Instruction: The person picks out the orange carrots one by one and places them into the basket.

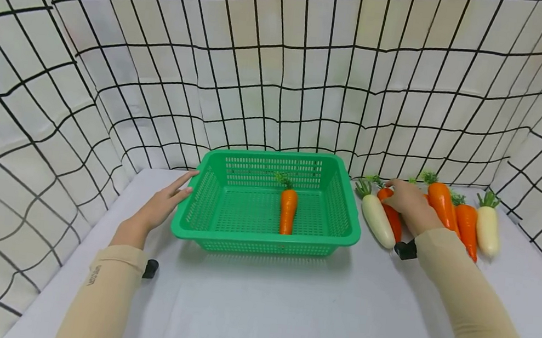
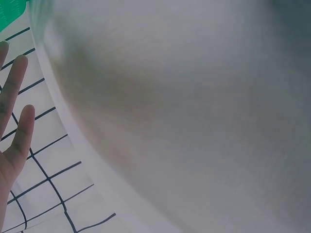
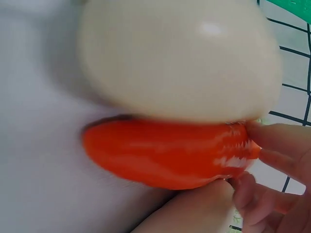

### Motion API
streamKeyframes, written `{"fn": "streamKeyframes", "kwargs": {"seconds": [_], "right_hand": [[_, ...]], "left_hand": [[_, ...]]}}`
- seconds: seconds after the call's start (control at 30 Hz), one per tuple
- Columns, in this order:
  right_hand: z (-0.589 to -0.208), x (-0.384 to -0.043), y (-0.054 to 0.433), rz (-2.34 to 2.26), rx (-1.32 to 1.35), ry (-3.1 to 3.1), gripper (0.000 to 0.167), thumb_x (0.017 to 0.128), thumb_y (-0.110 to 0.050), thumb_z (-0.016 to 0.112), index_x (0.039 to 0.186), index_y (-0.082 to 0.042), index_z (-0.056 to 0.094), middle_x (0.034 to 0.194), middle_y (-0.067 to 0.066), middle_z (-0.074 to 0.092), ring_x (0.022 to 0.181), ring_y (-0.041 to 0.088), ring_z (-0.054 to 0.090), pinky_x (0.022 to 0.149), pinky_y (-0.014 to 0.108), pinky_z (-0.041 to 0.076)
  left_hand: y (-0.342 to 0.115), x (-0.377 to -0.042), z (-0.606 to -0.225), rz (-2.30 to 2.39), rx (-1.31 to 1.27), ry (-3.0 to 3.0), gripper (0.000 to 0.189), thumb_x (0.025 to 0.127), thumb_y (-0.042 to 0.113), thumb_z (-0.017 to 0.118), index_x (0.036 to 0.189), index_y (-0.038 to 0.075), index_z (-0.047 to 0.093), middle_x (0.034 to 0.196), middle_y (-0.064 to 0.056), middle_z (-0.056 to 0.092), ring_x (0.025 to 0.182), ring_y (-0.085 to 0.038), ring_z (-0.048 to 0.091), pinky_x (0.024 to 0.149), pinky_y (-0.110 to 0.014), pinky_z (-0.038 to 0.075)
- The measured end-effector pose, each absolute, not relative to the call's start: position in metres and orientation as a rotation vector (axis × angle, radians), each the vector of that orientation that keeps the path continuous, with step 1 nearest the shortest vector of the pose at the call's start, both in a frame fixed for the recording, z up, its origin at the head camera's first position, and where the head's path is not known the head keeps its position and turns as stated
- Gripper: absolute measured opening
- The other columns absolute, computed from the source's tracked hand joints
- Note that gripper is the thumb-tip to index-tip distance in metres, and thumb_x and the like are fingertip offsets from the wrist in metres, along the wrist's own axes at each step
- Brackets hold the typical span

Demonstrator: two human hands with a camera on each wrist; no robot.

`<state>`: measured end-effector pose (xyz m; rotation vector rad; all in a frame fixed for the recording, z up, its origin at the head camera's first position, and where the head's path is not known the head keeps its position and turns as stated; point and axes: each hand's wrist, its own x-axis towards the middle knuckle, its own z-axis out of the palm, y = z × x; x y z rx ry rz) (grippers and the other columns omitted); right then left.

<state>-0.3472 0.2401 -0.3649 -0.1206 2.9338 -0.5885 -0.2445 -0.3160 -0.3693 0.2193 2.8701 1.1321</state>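
A green plastic basket (image 1: pixel 263 241) stands on the white tabletop, with one orange carrot (image 1: pixel 288 209) with a leafy top lying inside. At the basket's left rim is my left hand (image 1: pixel 160 207), its fingers extended; in the left wrist view the fingers (image 2: pixel 23 136) are spread and hold nothing. My right hand (image 1: pixel 408 205) is at the vegetables on the right. Its thumb and fingers pinch the top end of an orange carrot (image 3: pixel 165 153), which lies on the table. Against that carrot lies a white radish (image 1: pixel 377 221), large in the right wrist view.
Right of my right hand lie more carrots (image 1: pixel 466 225) and another white radish (image 1: pixel 487 231). A black wire grid (image 1: pixel 326 92) over white cloth encloses the table's back and sides, close behind the basket. White cloth covers the tabletop (image 1: pixel 266 311).
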Motion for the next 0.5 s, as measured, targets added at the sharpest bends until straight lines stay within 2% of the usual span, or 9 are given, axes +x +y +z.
{"fn": "streamKeyframes", "kwargs": {"seconds": [0.5], "right_hand": [[-0.3624, -0.3484, 0.2376, -0.611, -0.087, 2.901, 0.059, 0.099, -0.024, 0.062, 0.143, 0.01, 0.044, 0.137, 0.038, 0.048, 0.116, 0.051, 0.049, 0.104, 0.062, 0.041]], "left_hand": [[-0.3143, -0.2464, -0.3705, 1.141, 0.199, 2.868, 0.064, 0.109, 0.056, 0.033, 0.166, 0.035, 0.015, 0.166, -0.024, 0.02, 0.144, -0.058, 0.026, 0.106, -0.082, 0.021]]}}
